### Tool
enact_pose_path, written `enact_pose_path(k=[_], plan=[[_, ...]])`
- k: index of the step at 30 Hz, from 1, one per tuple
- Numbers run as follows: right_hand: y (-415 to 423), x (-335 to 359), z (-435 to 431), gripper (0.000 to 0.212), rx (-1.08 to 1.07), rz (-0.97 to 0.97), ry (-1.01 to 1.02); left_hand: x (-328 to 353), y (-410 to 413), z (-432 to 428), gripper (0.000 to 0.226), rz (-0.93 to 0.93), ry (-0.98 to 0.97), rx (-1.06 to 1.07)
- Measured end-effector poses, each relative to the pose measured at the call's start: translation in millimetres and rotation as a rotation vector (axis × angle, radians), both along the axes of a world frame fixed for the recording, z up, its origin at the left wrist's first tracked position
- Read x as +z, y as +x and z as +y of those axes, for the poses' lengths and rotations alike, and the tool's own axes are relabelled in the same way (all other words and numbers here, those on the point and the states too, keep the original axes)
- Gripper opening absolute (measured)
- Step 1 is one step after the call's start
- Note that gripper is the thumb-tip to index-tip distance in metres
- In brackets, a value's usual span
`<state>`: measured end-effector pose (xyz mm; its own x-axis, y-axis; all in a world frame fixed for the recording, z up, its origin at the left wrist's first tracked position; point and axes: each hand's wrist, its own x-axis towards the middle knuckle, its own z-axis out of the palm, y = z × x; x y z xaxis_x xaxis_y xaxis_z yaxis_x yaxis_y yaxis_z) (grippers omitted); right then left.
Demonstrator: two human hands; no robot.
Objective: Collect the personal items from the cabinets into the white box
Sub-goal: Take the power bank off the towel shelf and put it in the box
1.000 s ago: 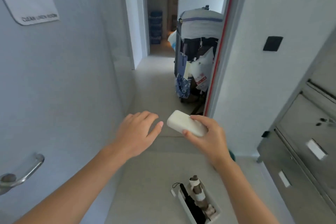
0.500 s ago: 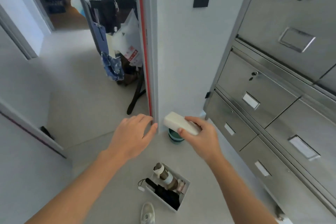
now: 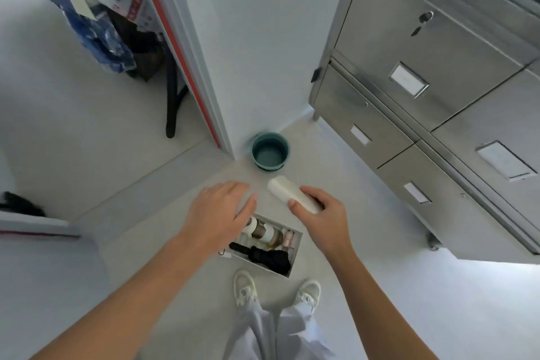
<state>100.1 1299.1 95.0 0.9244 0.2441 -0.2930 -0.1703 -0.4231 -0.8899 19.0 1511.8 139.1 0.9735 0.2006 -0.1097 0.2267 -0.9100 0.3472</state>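
Brushed steel drawer cabinets [image 3: 423, 73] stand right of the white rectangular box [image 3: 295, 254] on the floor. A round teal bucket [image 3: 270, 150] sits beyond the box. Above the box my left hand [image 3: 219, 207] hovers flat, holding nothing; my right hand [image 3: 321, 213] grips a white rounded oblong block [image 3: 289, 194].
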Motion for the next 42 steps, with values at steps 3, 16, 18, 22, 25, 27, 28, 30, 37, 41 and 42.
enact_pose_path(k=[3,16,18,22,25,27,28,30,37,41,42], plan=[[1,-46,3,0.039,-0.029,0.08,0.006,-38,3,-1,0.053,0.048,-0.019,-0.02],[-39,-313,-25,0.054,-0.164,0.352,-0.152,-297,-12,-25,0.054,0.298,-0.102,-0.039],[-45,-340,-30,0.052,-0.165,0.36,-0.161,-328,-13,-32,0.057,0.317,-0.119,-0.031],[-50,-384,-41,0.049,-0.182,0.369,-0.164,-378,-18,-42,0.048,0.322,-0.184,-0.004],[-52,-418,-49,0.035,-0.221,0.414,-0.122,-412,-20,-48,0.037,0.331,-0.189,-0.04],[-54,-442,-53,0.029,-0.251,0.456,-0.093,-435,-20,-50,0.038,0.338,-0.176,-0.063],[-55,-456,-55,0.028,-0.261,0.476,-0.082,-447,-19,-52,0.038,0.334,-0.175,-0.064],[-57,-483,-55,0.031,-0.269,0.514,-0.061,-472,-21,-53,0.039,0.338,-0.187,-0.054],[-68,-562,-53,0.034,-0.234,0.451,-0.094,-553,-32,-63,0.041,0.435,-0.177,-0.116],[-74,-594,-52,0.018,-0.257,0.372,-0.245,-578,-37,-67,0.041,0.462,-0.186,-0.141],[-75,-602,-51,0.017,-0.281,0.356,-0.284,-581,-37,-67,0.04,0.457,-0.189,-0.145]])
